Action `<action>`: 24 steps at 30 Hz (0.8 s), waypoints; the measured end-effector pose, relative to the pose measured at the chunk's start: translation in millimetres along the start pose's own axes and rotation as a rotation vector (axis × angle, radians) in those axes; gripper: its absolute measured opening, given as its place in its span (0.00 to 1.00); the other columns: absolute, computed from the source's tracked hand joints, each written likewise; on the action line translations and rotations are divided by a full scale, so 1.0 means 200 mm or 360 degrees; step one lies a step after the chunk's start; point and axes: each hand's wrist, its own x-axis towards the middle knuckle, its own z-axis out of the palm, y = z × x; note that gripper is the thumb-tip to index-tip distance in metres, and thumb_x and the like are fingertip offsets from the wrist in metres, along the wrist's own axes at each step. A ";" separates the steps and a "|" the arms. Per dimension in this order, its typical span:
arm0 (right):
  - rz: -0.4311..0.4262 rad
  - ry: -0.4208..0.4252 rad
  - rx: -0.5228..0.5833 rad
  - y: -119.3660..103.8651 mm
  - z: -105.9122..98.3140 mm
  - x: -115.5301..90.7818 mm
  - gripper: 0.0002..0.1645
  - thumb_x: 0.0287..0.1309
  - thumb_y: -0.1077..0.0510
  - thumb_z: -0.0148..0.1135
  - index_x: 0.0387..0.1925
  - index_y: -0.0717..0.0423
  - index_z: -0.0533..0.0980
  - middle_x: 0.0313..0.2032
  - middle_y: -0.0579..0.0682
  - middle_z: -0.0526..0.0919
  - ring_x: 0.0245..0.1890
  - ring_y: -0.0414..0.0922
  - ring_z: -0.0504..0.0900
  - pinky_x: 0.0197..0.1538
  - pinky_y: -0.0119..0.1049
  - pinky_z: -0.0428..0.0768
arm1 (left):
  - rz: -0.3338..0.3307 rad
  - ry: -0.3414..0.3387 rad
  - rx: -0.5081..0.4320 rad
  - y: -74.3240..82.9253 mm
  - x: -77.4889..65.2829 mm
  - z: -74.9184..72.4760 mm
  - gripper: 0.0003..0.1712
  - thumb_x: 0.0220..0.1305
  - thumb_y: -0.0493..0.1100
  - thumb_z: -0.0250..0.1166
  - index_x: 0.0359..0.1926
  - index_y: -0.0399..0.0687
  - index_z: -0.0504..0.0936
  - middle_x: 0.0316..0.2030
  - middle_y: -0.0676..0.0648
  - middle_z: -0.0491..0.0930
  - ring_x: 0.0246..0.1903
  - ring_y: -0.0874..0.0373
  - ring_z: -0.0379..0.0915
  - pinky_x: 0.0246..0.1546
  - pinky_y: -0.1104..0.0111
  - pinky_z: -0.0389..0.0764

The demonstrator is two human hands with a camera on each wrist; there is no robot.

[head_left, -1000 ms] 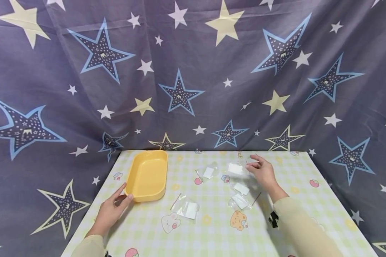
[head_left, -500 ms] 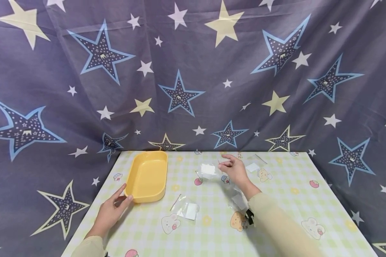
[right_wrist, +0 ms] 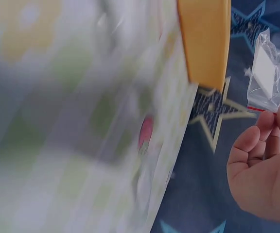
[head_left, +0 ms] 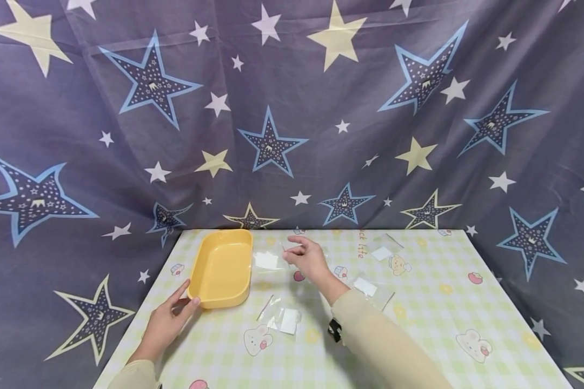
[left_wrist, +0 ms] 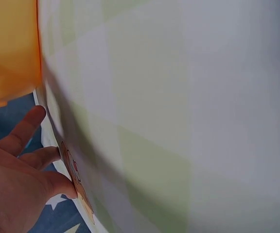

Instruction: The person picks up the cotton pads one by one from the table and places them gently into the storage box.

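Note:
My right hand [head_left: 310, 262] pinches a small clear zip bag [head_left: 266, 261] by its red-lined edge, between thumb and fingertips. Inside the bag is a white rectangular piece [right_wrist: 264, 73]. In the head view it hangs just right of a yellow tray [head_left: 224, 297], overlapping its right edge. My left hand [head_left: 167, 321] touches the tray's near left corner, thumb at the front rim and forefinger along the left side. Its other fingers [left_wrist: 26, 128] are spread loosely off the tray. Behind my right hand, another clear bag [right_wrist: 147, 184] lies on the table, mostly hidden in the head view.
More clear bags with white pieces lie on the checked tablecloth [head_left: 214, 346]: a front bag [head_left: 288, 320], a right bag [head_left: 365, 286] partly behind my sleeve, and a far right bag [head_left: 382, 253]. A star-patterned curtain [head_left: 292, 205] rises along the table's back edge.
My right hand has moved left across the table with the pinched bag, from the right side to near the tray. The left hand and tray have stayed put.

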 end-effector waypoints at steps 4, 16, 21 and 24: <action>0.0044 -0.0054 0.0111 -0.05 0.14 0.00 0.28 0.68 0.61 0.73 0.68 0.53 0.79 0.47 0.57 0.93 0.31 0.36 0.86 0.30 0.29 0.79 | 0.0003 0.0000 0.0000 0.00 -0.01 -0.01 0.50 0.72 0.76 0.58 0.86 0.66 0.55 0.65 0.35 0.83 0.71 0.32 0.73 0.74 0.33 0.67; 0.0184 -0.0088 0.0232 -0.08 0.46 -0.06 0.27 0.66 0.61 0.73 0.65 0.56 0.80 0.42 0.53 0.94 0.34 0.41 0.90 0.41 0.34 0.87 | 0.0019 0.0013 0.0012 -0.01 -0.01 -0.01 0.48 0.75 0.72 0.60 0.86 0.64 0.56 0.64 0.35 0.84 0.71 0.30 0.73 0.74 0.32 0.66; 0.0169 -0.0115 0.0253 -0.07 0.51 -0.08 0.23 0.67 0.62 0.73 0.62 0.57 0.82 0.40 0.53 0.93 0.35 0.41 0.89 0.39 0.32 0.83 | 0.0023 0.0024 0.0006 -0.01 -0.01 -0.01 0.47 0.75 0.72 0.60 0.86 0.65 0.56 0.64 0.35 0.84 0.72 0.30 0.72 0.74 0.32 0.66; 0.0132 -0.0141 0.0264 -0.07 0.51 -0.08 0.22 0.68 0.64 0.71 0.62 0.57 0.82 0.46 0.56 0.93 0.39 0.43 0.91 0.40 0.30 0.85 | 0.0026 0.0022 -0.0008 0.00 -0.01 -0.01 0.47 0.74 0.72 0.60 0.86 0.66 0.57 0.64 0.36 0.84 0.72 0.30 0.72 0.74 0.32 0.66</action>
